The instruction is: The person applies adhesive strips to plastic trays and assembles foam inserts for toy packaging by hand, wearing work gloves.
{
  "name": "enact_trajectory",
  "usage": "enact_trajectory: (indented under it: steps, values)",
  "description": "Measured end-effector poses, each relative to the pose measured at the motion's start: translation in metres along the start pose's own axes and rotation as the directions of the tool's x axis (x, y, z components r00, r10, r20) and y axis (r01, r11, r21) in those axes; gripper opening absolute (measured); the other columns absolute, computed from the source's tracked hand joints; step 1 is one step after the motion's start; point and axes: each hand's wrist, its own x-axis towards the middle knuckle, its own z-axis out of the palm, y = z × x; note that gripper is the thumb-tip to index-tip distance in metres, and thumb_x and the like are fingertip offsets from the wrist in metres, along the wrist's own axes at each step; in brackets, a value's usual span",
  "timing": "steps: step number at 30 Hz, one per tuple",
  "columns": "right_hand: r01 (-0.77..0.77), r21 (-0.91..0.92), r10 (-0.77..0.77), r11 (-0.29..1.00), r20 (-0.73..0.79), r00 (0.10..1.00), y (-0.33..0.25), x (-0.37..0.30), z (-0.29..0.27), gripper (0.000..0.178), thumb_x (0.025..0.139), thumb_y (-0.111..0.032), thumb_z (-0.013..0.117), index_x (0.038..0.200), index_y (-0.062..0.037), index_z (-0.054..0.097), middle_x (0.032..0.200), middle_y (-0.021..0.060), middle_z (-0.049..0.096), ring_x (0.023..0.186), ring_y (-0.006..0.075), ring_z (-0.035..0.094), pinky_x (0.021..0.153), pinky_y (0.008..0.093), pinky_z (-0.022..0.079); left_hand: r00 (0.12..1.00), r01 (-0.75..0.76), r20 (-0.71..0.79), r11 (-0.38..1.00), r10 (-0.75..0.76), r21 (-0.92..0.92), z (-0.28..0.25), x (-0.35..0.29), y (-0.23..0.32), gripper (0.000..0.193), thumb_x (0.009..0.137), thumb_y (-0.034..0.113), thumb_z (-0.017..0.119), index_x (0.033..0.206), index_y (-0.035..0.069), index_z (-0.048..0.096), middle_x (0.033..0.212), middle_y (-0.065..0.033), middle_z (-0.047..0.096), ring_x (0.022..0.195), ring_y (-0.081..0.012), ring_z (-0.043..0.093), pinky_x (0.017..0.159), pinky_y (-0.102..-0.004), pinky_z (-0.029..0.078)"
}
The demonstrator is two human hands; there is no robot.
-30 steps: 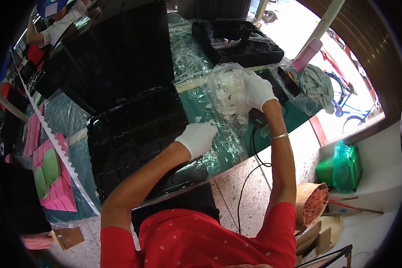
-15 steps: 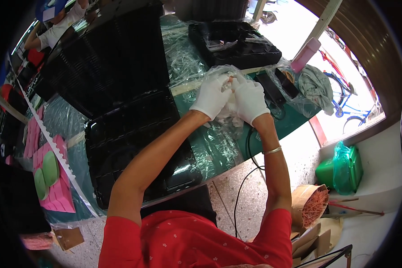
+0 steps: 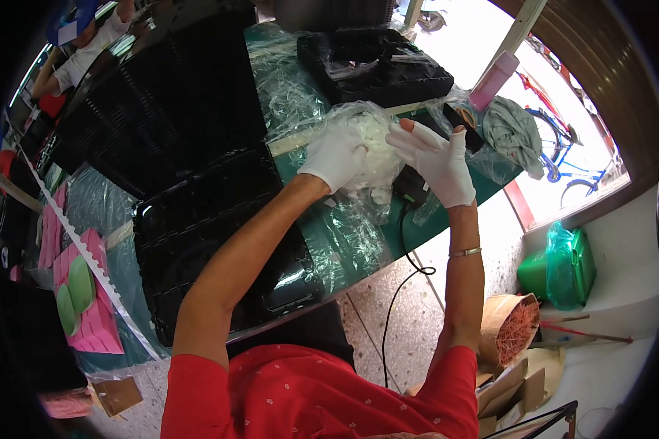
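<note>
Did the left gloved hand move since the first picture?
Yes. The left gloved hand moved forward, closer to the far black tray.

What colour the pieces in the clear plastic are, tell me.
The pieces are white; see the head view.

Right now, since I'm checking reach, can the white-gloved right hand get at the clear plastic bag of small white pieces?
Probably yes: the right hand is open beside the bag, and nothing visible blocks the way.

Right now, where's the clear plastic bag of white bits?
In the head view, the clear plastic bag lies above and right of centre, on the green tabletop, between the left hand and right hand, nearside of the black tray.
</note>
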Motion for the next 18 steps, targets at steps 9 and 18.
enact_trajectory:
  steps: [9, 18]
  values:
    - [-0.095, -0.457, -0.031, 0.885, -0.261, 0.965, 0.004, -0.016, 0.028, 0.035, 0.097, -0.019, 0.053, 0.116, 0.0084, 0.062, 0.106, 0.0131, 0.07, 0.086, 0.0166, 0.067, 0.078, 0.0271, 0.053, 0.975, 0.221, 0.003, 0.956, -0.224, -0.194, -0.013, -0.009, 0.002, 0.022, 0.083, 0.018, 0.063, 0.101, 0.006, 0.069, 0.09, -0.0126, 0.07, 0.084, -0.0315, 0.066, 0.077, -0.0381, 0.052]
    - [0.221, -0.91, 0.066, 0.351, 0.259, 0.964, 0.017, -0.058, 0.064, 0.021, 0.083, -0.014, 0.066, 0.102, -0.0051, 0.067, 0.089, 0.0107, 0.067, 0.078, 0.0265, 0.065, 0.071, 0.0324, 0.052, 0.993, 0.107, 0.045, 0.989, -0.112, 0.103, -0.057, -0.04, -0.009, 0.018, 0.088, 0.018, 0.056, 0.097, 0.008, 0.068, 0.096, -0.0104, 0.067, 0.092, -0.031, 0.065, 0.078, -0.0393, 0.051]
